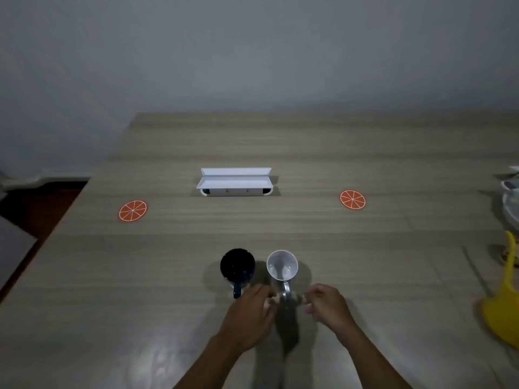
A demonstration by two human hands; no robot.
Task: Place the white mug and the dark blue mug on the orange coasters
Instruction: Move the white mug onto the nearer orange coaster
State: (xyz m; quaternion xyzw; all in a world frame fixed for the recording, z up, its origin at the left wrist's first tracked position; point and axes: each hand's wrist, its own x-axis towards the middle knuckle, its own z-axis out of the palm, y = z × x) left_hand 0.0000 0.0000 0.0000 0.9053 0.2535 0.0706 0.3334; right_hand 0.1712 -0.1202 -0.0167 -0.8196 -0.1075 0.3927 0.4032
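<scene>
A dark blue mug and a white mug stand side by side on the wooden table, handles pointing toward me. My left hand hovers just behind the blue mug's handle, fingers curled, holding nothing. On the other side of the white mug's handle is my right hand, fingers loosely bent and empty. One orange coaster lies far left, another orange coaster far right; both are bare.
A white open cable box sits in the table's middle, beyond the mugs. White dishes and a yellow plastic item crowd the right edge. The table's left edge drops to a dark floor.
</scene>
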